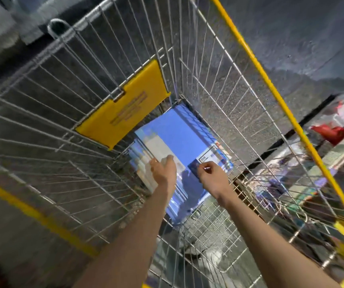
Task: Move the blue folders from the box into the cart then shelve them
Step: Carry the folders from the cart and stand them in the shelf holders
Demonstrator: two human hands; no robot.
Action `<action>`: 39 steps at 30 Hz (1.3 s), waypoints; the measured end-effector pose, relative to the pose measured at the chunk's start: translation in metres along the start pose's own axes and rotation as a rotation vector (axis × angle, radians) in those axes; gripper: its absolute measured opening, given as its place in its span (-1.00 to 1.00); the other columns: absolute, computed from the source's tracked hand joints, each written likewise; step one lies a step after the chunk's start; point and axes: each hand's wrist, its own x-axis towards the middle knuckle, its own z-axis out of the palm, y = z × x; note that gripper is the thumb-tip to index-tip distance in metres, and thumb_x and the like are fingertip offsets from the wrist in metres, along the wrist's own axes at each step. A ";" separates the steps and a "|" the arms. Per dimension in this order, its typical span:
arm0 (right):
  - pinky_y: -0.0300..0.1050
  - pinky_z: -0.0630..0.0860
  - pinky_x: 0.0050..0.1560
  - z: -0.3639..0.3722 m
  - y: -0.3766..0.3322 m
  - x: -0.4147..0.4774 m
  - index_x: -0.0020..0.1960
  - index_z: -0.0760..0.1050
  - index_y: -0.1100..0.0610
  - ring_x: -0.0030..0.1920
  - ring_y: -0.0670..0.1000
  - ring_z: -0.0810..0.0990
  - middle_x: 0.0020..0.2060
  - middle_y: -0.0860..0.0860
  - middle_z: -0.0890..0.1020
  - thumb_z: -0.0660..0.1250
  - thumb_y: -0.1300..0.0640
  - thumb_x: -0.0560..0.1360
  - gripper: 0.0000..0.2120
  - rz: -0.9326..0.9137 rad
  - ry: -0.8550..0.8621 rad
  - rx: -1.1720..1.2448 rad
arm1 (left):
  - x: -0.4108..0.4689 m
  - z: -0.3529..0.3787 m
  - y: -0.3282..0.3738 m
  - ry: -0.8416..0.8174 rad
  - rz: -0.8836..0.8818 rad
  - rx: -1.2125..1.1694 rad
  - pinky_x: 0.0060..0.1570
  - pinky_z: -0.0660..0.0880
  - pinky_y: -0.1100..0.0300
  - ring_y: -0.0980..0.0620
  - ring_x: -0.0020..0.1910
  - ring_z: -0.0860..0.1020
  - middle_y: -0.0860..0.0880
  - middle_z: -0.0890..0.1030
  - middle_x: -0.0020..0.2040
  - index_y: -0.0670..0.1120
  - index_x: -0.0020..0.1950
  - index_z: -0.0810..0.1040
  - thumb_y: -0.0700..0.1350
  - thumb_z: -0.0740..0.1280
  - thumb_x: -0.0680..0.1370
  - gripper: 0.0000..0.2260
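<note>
The stack of glossy blue folders (177, 132) lies flat on the floor of the silver wire shopping cart with yellow rails (270, 86). The left hand (162, 170) curls round its left edge and the right hand (212, 177) pinches the near right corner. With such a shallow hold, the slick covers could fan apart on lifting, or a corner could snag the mesh or the yellow plastic seat flap (123, 109).

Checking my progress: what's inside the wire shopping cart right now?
Inside the yellow-rimmed wire cart lie glossy blue folders, with the left hand and right hand gripping them. How many are stacked is hidden under the top one.
</note>
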 end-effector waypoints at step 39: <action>0.23 0.62 -0.11 -0.066 -0.011 0.009 0.38 0.49 -0.02 -0.12 0.12 0.65 0.00 -0.02 0.68 0.39 -0.07 0.52 -0.55 -0.372 -0.098 -0.205 | -0.048 0.027 0.062 -0.412 0.064 -0.250 -0.18 0.69 0.04 -0.15 -0.04 0.71 -0.14 0.62 0.22 -0.02 0.51 0.34 -0.12 0.49 0.54 -0.42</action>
